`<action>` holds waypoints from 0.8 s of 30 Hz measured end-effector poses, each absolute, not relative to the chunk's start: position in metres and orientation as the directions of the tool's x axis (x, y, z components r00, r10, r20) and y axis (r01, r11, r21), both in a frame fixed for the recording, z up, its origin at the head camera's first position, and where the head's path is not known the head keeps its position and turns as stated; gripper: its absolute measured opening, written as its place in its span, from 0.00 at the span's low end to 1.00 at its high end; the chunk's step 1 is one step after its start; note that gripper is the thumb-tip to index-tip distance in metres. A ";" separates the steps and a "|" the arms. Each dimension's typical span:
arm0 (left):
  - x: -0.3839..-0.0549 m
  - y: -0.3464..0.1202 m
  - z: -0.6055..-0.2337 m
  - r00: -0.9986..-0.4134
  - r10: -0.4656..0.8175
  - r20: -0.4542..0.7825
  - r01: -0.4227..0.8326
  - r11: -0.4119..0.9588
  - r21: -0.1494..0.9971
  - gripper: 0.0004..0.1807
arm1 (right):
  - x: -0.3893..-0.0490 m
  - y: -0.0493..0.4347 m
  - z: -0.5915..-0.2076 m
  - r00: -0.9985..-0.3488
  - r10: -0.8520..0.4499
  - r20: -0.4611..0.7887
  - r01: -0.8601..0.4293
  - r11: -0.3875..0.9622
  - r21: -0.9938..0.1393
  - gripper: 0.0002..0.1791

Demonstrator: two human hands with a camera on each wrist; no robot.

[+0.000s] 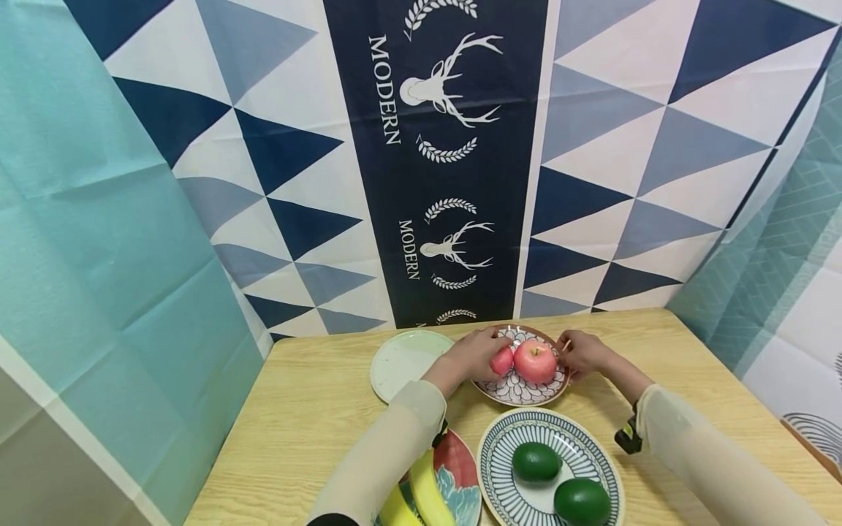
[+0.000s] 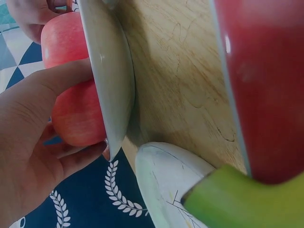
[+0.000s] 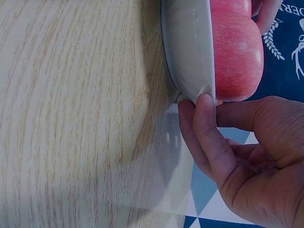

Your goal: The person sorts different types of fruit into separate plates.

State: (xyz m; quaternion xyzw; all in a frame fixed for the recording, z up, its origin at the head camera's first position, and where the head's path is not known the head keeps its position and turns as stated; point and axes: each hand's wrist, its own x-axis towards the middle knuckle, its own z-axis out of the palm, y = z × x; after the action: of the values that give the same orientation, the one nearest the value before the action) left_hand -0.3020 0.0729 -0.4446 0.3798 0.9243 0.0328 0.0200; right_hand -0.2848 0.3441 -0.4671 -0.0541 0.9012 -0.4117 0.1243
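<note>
Two red apples sit on a brown-rimmed plate with a petal pattern (image 1: pixel 522 392) at the back of the table. My left hand (image 1: pixel 475 353) curls its fingers and thumb round the left apple (image 2: pixel 78 114), which rests low in the plate. The other apple (image 1: pixel 536 362) lies right beside it, touching or nearly so. At the plate's right edge, my right hand (image 1: pixel 584 352) pinches the rim between thumb and fingers, clearest in the right wrist view, where the plate's pale outer side (image 3: pixel 190 42) shows. Part of the left apple is hidden by my left hand.
A pale green plate (image 1: pixel 401 358) stands left of the apples. Nearer, a blue-striped plate (image 1: pixel 493 446) holds two green avocado-like fruits (image 1: pixel 536 462). Bananas (image 1: pixel 429 489) lie on a red plate (image 1: pixel 457 456) under my left forearm. A patterned cloth (image 1: pixel 454 183) hangs behind the table.
</note>
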 end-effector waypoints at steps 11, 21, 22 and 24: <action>-0.298 0.068 -0.439 -0.717 0.697 0.001 0.696 0.716 0.060 0.46 | -0.283 0.346 -0.469 -0.964 -0.202 -0.170 -0.001 0.645 -0.764 0.09; -0.291 0.035 -0.412 -0.746 0.666 0.021 0.664 0.742 0.091 0.46 | -0.279 0.361 -0.469 -0.967 -0.225 -0.116 -0.067 0.670 -0.740 0.15; -0.290 0.029 -0.411 -0.754 0.656 0.022 0.656 0.750 0.089 0.44 | -0.278 0.362 -0.469 -0.968 -0.226 -0.105 -0.079 0.678 -0.730 0.16; -0.288 0.017 -0.409 -0.773 0.634 0.028 0.634 0.769 0.086 0.41 | -0.275 0.363 -0.468 -0.968 -0.242 -0.071 -0.125 0.704 -0.700 0.17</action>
State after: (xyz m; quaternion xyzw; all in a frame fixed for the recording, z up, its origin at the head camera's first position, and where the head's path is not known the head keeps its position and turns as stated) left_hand -0.2884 0.0174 -0.4091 0.3372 0.9404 0.0452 0.0012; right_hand -0.2750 0.3633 -0.4677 -0.0996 0.9195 -0.3719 0.0787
